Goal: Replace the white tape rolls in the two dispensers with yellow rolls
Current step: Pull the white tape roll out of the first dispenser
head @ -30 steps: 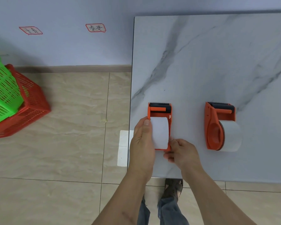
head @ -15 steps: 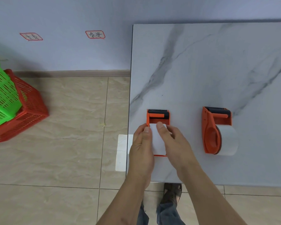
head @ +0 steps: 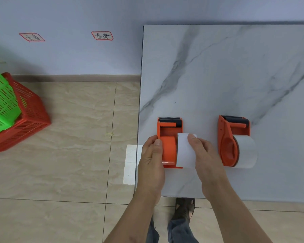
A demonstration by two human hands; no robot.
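Note:
Two orange tape dispensers stand on the marble table (head: 226,67). My left hand (head: 152,158) grips the left side of the left dispenser (head: 168,137). Its orange hub is bare, and the white tape roll (head: 184,151) sits shifted to the right, half off the hub. My right hand (head: 205,155) holds that roll, thumb on top. The right dispenser (head: 230,137) stands alone with its white roll (head: 247,151) still mounted. No yellow roll is in view.
The table's left edge runs just beside my left hand, its front edge below my wrists. A white sheet (head: 130,163) lies on the floor under the table corner. A green basket (head: 2,100) sits in a red basket (head: 25,120) at far left.
My right hand closed over the white roll and slid it to the right, baring the dispenser's orange hub. My left hand kept its hold on the dispenser.

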